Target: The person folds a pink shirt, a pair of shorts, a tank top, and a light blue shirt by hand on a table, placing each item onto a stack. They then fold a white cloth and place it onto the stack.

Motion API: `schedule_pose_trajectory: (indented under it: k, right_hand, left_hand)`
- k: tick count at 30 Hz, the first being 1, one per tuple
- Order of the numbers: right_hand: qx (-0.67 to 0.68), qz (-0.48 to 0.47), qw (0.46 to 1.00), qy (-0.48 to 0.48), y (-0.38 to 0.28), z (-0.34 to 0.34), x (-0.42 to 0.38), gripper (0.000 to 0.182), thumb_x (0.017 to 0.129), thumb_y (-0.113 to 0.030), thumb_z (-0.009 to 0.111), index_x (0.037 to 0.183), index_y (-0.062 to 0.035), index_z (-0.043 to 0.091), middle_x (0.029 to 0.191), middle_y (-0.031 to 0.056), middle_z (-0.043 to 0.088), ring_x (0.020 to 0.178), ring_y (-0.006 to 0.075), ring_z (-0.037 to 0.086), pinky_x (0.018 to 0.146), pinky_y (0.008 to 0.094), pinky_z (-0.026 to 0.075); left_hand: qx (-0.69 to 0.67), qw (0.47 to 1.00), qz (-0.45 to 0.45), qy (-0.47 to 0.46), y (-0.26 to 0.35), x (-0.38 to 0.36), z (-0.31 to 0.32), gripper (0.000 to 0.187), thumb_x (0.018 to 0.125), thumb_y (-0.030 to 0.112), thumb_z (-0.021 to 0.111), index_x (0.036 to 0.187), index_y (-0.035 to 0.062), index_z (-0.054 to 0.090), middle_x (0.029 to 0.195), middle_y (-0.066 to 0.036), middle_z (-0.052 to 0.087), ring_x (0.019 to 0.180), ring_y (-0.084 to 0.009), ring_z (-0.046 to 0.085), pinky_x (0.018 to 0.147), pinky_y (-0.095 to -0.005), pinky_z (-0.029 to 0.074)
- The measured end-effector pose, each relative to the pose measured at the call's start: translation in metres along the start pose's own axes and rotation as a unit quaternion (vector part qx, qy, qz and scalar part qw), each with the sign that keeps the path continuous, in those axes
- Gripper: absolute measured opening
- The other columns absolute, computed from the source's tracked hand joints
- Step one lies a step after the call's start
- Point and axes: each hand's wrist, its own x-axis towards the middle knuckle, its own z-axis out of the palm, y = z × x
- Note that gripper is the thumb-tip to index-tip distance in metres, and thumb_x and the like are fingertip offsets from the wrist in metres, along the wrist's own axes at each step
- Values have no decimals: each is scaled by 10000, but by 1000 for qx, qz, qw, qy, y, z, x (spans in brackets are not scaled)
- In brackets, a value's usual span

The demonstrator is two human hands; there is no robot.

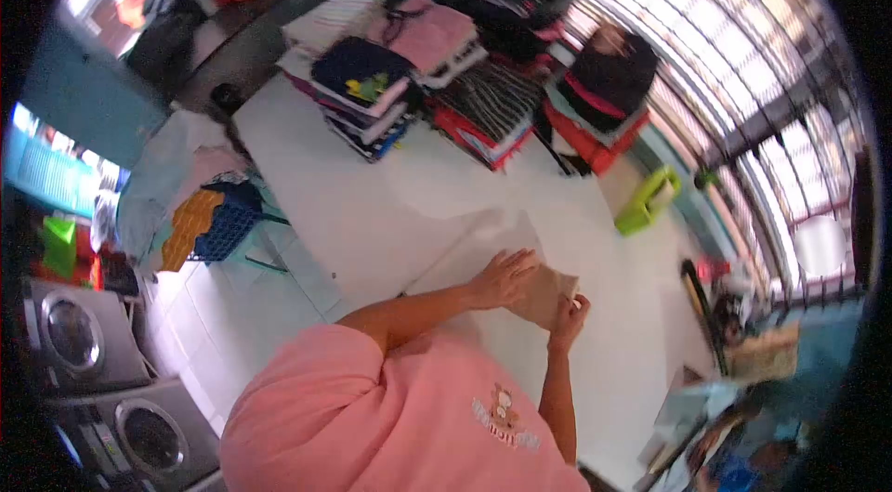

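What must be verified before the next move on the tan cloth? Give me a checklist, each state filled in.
1. Left hand on the tan cloth: ok, palm down at its left side.
2. Right hand on the cloth: ok, fingers at its right edge.
3. Cloth resting flat on the white table: cannot tell, its underside is hidden.
4. Edges lined up: cannot tell, the hands cover part of them.
5. Folded clothes out of the hands' way: ok, the stacks stand toward the table's far end.
6. Lime-green object apart from the cloth: ok, table surface shows between them.
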Motion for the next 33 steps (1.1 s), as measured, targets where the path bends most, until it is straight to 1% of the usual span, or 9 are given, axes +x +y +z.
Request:
schedule_pose_trajectory:
  k: [6, 9, 13, 17, 22, 24, 26, 31, 33]
  right_hand:
    - [94, -91, 970, -203, -127, 33, 23, 436, 822, -114, 470, 1230, -79, 320, 937, 124, 553, 798, 156, 524, 669, 278, 451]
    - [106, -126, 955, -246, -212, 78, 22, 436, 813, -99, 497, 1217, -68, 337, 966, 111, 541, 843, 155, 523, 715, 280, 443]
    - [374, -199, 861, -283, -319, 158, 16, 434, 796, -114, 551, 1185, -44, 371, 1011, 99, 511, 893, 155, 515, 792, 284, 414]
    - [458, -198, 817, -289, -378, 244, 11, 392, 793, -136, 559, 1139, -44, 398, 1013, 89, 510, 871, 172, 531, 715, 299, 455]
    - [456, -186, 825, -276, -348, 340, 37, 364, 787, -139, 553, 1104, -42, 404, 977, 76, 516, 806, 172, 539, 596, 295, 465]
    - [335, -51, 876, -343, -323, 328, 24, 412, 783, -101, 514, 1153, -57, 338, 1112, 94, 451, 962, 204, 465, 746, 324, 422]
    - [325, -36, 908, -261, -295, 308, 11, 444, 777, -115, 512, 1176, -81, 319, 1122, 77, 446, 985, 190, 442, 729, 331, 393]
    - [354, -118, 877, -301, -261, 249, -37, 269, 773, -129, 510, 1036, -105, 460, 1047, 14, 498, 915, 126, 461, 739, 307, 327]
    - [363, -145, 854, -344, -279, 235, -72, 211, 786, -147, 505, 990, -96, 490, 978, 17, 534, 867, 124, 485, 720, 288, 340]
  left_hand:
    - [-151, 959, -214, 108, -52, -58, -59, 550, 777, 152, 535, 1255, 37, 287, 1336, -154, 224, 1218, -299, 249, 997, -384, 233]
    - [-155, 932, -289, 151, -72, -100, -89, 511, 789, 131, 495, 1246, 30, 290, 1331, -144, 229, 1221, -288, 241, 1003, -372, 229]
    - [-131, 900, -345, 232, -94, -153, -104, 465, 794, 107, 467, 1225, 28, 312, 1310, -149, 256, 1205, -300, 265, 993, -372, 249]
    - [-206, 850, -386, 294, -93, -188, -118, 445, 794, 95, 457, 1213, 30, 321, 1292, -152, 278, 1198, -303, 275, 988, -375, 256]
    - [-151, 810, -444, 352, -90, -237, -106, 467, 772, 55, 481, 1211, 28, 324, 1263, -168, 307, 1165, -320, 314, 974, -375, 273]
    - [-131, 798, -466, 359, -82, -258, -103, 474, 763, 36, 488, 1209, 29, 327, 1259, -169, 311, 1147, -321, 335, 957, -372, 296]
    - [-152, 760, -491, 397, -73, -277, -97, 486, 734, -29, 498, 1192, 31, 347, 1245, -166, 326, 1090, -314, 394, 895, -366, 363]
    - [-135, 700, -519, 471, -40, -306, -73, 489, 713, -57, 503, 1172, 31, 360, 1211, -162, 351, 1034, -296, 438, 871, -364, 381]
    - [-87, 744, -520, 410, -31, -312, -74, 471, 721, -39, 503, 1166, 31, 363, 1202, -157, 356, 1020, -287, 449, 879, -362, 376]
